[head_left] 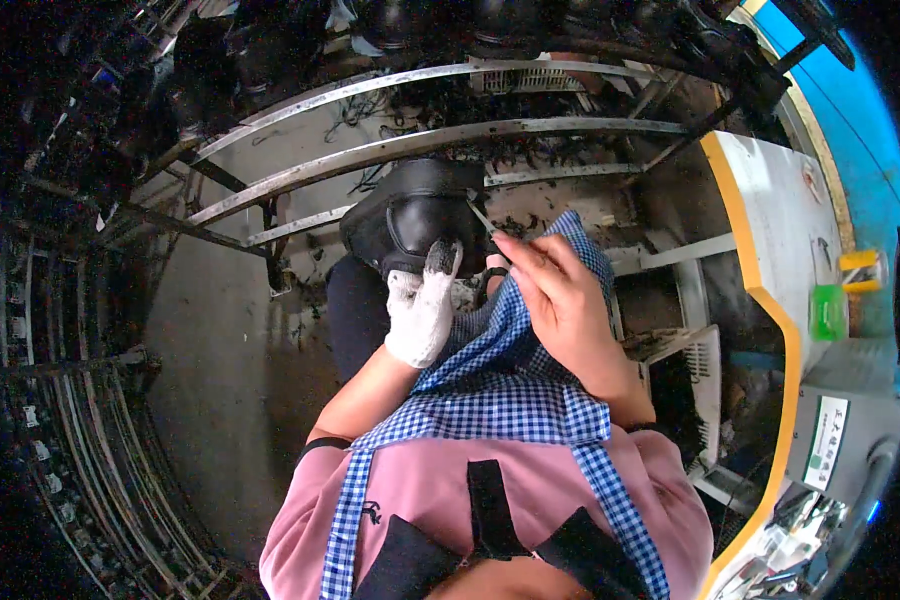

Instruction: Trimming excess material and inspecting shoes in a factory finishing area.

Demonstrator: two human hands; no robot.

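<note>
In front of my lap is a black leather boot or shoe piece (425, 215) with a smooth, rounded panel and a seam; its exact kind is hard to make out. My left hand (422, 310), in a white glove with dark fingertips, is closed on its near edge. My bare right hand (560, 300) grips a slim, pale metal hand tool (482, 215). The tool's tip is at the right side of the black piece, and the fingers cover its handle. A blue checked apron (490, 395) lies over my lap beneath both hands.
A metal rack (440, 135) with several black leather shoes (505, 25) runs across the far side. At right stands a white bench with a yellow edge (770, 270), bearing a green roll (828, 312) and a grey machine (845, 420). Another rack (100, 450) stands at left.
</note>
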